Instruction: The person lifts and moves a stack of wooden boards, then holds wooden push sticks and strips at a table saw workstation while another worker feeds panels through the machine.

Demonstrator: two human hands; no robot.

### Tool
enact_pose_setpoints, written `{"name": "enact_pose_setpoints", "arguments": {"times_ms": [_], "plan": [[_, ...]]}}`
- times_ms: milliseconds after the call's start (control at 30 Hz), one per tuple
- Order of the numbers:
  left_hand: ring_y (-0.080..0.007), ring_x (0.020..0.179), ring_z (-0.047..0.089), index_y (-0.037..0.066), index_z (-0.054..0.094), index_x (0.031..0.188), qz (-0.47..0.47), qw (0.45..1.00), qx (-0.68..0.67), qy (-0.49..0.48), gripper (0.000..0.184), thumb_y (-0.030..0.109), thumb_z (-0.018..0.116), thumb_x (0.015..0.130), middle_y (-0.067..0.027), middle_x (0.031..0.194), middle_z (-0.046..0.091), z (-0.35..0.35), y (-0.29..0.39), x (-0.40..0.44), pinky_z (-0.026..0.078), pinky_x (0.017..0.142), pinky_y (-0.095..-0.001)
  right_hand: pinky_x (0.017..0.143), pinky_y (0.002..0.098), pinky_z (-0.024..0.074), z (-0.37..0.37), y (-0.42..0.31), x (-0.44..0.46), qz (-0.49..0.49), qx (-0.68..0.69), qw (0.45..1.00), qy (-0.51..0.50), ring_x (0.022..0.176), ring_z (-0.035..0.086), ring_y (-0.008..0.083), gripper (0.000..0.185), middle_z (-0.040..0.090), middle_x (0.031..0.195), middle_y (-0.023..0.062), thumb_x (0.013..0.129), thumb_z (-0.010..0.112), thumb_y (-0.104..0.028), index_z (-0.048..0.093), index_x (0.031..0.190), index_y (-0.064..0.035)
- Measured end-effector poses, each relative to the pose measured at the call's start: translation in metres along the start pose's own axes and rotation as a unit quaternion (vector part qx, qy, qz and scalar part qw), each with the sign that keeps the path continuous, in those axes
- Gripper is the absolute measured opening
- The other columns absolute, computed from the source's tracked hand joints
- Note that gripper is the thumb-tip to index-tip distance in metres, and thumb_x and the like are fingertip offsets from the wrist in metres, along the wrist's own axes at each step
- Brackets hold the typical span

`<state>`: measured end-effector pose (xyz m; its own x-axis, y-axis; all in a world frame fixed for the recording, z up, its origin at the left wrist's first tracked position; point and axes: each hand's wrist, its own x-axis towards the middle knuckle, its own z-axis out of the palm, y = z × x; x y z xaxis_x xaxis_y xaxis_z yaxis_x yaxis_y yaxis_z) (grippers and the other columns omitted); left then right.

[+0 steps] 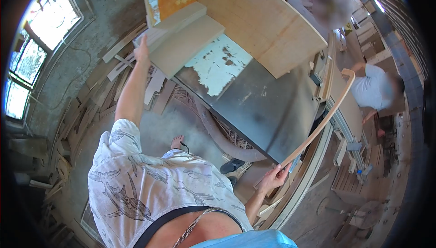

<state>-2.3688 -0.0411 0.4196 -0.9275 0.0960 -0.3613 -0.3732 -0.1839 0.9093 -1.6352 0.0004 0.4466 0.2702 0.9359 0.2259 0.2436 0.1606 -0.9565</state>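
Note:
My left hand (pixel 142 51) is at the near left end of some pale wooden boards (pixel 186 43), gripping their edge, with its fingers partly hidden. The boards lie stacked on a dark metal machine table (pixel 268 107) with a worn white patch (pixel 222 64). My right hand (pixel 274 178) is closed around the lower end of a long, thin wooden strip (pixel 318 127) at the table's near right corner. This strip runs up and away to the right and ends in a hooked tip.
A tall plywood panel (pixel 268 20) stands across the back of the table. Below the table curves a thick hose (pixel 213 136). Wood offcuts (pixel 120 68) lie along the wall at left. A person in a light shirt (pixel 372 86) bends over at right, near stacked timber (pixel 359 175).

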Motion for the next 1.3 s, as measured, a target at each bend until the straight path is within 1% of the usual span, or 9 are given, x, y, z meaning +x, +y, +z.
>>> {"name": "enact_pose_setpoints", "arguments": {"times_ms": [167, 200, 267, 367, 467, 600, 800, 1067, 1300], "plan": [[-0.0417, 0.12, 0.063, -0.021, 0.057, 0.129, 0.11, 0.899, 0.399, 0.143, 0.117, 0.083, 0.069, 0.078, -0.0331, 0.133, 0.063, -0.045, -0.018, 0.021, 0.048, 0.103, -0.0519, 0.075, 0.0281, 0.0375, -0.084, 0.025, 0.047, 0.0, -0.042, 0.999, 0.0, 0.09, 0.047, 0.0146, 0.053, 0.055, 0.108, 0.0081, 0.105, 0.056, -0.007, 0.044, 0.156, -0.0033], [-0.0442, 0.119, 0.064, -0.02, 0.059, 0.127, 0.396, 0.764, 0.414, 0.298, 0.104, 0.074, 0.072, 0.084, -0.0344, 0.127, 0.065, -0.041, -0.05, 0.021, 0.049, 0.103, -0.0509, 0.082, 0.03, 0.0391, -0.097, 0.021, 0.061, 0.003, -0.065, 0.998, 0.001, 0.099, 0.05, 0.0178, 0.053, 0.056, 0.116, 0.0113, 0.104, 0.056, -0.006, 0.045, 0.155, -0.0016], [-0.041, 0.118, 0.067, -0.013, 0.064, 0.128, 0.609, 0.645, 0.398, 0.232, 0.077, 0.057, 0.07, 0.094, -0.0309, 0.124, 0.069, -0.015, -0.011, -0.104, 0.051, 0.103, -0.0481, 0.097, 0.0337, 0.0423, -0.115, 0.014, 0.095, 0.004, -0.104, 0.995, -0.005, 0.117, 0.055, 0.0241, 0.051, 0.057, 0.132, 0.0176, 0.103, 0.056, -0.005, 0.047, 0.153, 0.0017], [-0.0383, 0.117, 0.069, -0.004, 0.067, 0.132, 0.397, 0.811, 0.395, -0.17, 0.055, 0.042, 0.065, 0.102, -0.0271, 0.124, 0.071, 0.02, 0.006, -0.148, 0.052, 0.101, -0.0451, 0.113, 0.0376, 0.0448, -0.118, 0.007, 0.153, 0.01, -0.181, 0.983, -0.026, 0.135, 0.06, 0.0311, 0.05, 0.058, 0.148, 0.0244, 0.102, 0.055, -0.004, 0.049, 0.151, 0.0049], [-0.0363, 0.115, 0.07, -0.001, 0.067, 0.132, 0.408, 0.717, 0.507, -0.248, 0.048, 0.037, 0.062, 0.104, -0.0253, 0.123, 0.072, 0.066, 0.004, -0.122, 0.053, 0.101, -0.0419, 0.106, 0.0329, 0.0484, -0.114, 0.033, 0.207, -0.028, -0.248, 0.968, -0.038, 0.128, 0.063, 0.0251, 0.05, 0.063, 0.142, 0.0224, 0.101, 0.057, -0.004, 0.051, 0.15, 0.0029], [-0.04, 0.132, 0.059, 0.001, 0.062, 0.14, 0.354, 0.699, 0.555, -0.281, 0.059, 0.049, 0.049, 0.107, -0.0257, 0.137, 0.065, 0.113, -0.016, -0.053, 0.045, 0.112, -0.0429, 0.097, 0.0319, 0.0536, -0.089, 0.054, 0.252, -0.05, -0.299, 0.95, -0.068, 0.116, 0.069, 0.0215, 0.05, 0.066, 0.14, 0.0198, 0.101, 0.058, -0.004, 0.053, 0.15, 0.0007], [-0.0411, 0.138, 0.054, 0.001, 0.059, 0.143, 0.337, 0.712, 0.555, -0.267, 0.067, 0.056, 0.043, 0.107, -0.0254, 0.143, 0.061, 0.129, -0.047, 0.034, 0.04, 0.116, -0.0425, 0.046, 0.0291, 0.0432, -0.059, 0.087, 0.355, -0.04, -0.272, 0.958, -0.085, 0.054, 0.05, 0.0079, 0.052, 0.062, 0.075, 0.0014, 0.102, 0.062, -0.007, 0.053, 0.153, -0.0051], [-0.0372, 0.138, 0.055, -0.006, 0.062, 0.138, 0.232, 0.787, 0.513, -0.255, 0.077, 0.062, 0.042, 0.106, -0.0256, 0.141, 0.063, 0.134, -0.042, 0.106, 0.04, 0.116, -0.0401, 0.039, 0.0277, 0.0354, -0.021, 0.03, 0.369, 0.132, -0.214, 0.963, -0.1, 0.046, 0.043, 0.0069, 0.053, 0.051, 0.064, -0.0039, 0.102, 0.063, -0.01, 0.053, 0.154, -0.0101], [-0.0344, 0.124, 0.067, 0.0, 0.07, 0.13, 0.293, 0.742, 0.577, -0.175, 0.068, 0.06, 0.047, 0.105, -0.0228, 0.125, 0.073, 0.172, -0.051, 0.02, 0.048, 0.106, -0.0433, 0.115, 0.0381, 0.0436, -0.085, 0.073, 0.261, 0.041, -0.236, 0.963, -0.125, 0.138, 0.056, 0.0348, 0.052, 0.061, 0.142, 0.0274, 0.097, 0.062, -0.001, 0.053, 0.148, 0.0048]]}}
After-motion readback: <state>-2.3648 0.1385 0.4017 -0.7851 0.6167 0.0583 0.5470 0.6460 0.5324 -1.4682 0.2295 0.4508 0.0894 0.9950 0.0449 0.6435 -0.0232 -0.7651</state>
